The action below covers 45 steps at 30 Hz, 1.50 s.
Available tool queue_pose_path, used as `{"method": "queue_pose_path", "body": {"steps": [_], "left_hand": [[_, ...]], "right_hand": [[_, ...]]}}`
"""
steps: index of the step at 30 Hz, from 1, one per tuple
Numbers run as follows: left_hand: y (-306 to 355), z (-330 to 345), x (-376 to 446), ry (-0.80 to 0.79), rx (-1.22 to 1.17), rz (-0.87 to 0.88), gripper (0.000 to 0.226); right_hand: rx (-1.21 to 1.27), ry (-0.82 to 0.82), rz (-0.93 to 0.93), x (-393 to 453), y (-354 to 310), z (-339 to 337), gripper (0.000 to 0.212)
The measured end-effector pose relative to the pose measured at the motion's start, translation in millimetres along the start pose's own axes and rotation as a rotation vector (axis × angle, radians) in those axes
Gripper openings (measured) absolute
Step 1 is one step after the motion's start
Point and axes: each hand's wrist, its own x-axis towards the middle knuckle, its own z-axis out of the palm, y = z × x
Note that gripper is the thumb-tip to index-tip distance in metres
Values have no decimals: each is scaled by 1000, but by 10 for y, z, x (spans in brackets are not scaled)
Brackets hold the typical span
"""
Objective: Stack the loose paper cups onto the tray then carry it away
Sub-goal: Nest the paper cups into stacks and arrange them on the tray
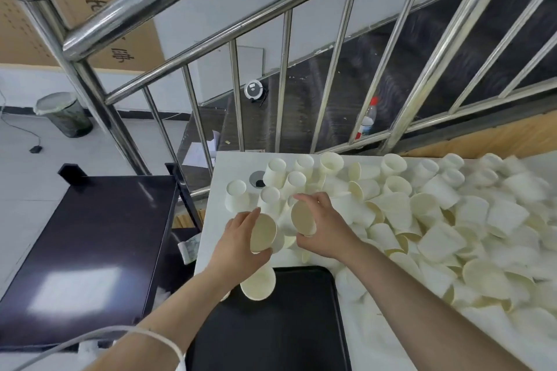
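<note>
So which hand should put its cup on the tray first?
Probably the left hand: its white paper cup hangs just above the black plastic tray's far edge. The right hand is farther away.

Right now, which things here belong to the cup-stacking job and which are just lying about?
Job: left hand holding a cup; right hand holding another cup; loose cups; black tray.
Lying about: water bottle; bin; dark cabinet.

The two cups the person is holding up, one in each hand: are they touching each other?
Apart. The head view shows white cups on the table between the left hand's cup and the right hand's cup.
</note>
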Motion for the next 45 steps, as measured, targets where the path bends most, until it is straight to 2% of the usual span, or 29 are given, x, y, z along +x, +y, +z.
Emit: {"method": "queue_pose_path", "body": {"steps": [7, 17, 24, 32, 45], "left_hand": [[175, 217, 46, -151, 16, 57, 82], [236, 479, 19, -344, 206, 144, 79], [161, 677, -17, -430, 343, 140, 77], [154, 759, -30, -465, 437, 148, 86], [82, 713, -42, -433, 433, 139, 87]], "right_hand": [[38, 21, 79, -346, 160, -255, 74], [-232, -307, 165, -613, 310, -261, 78], [-408, -375, 95, -586, 409, 109, 80], [-592, -344, 58, -566, 513, 295, 87], [-564, -356, 37, -621, 491, 234, 92]]}}
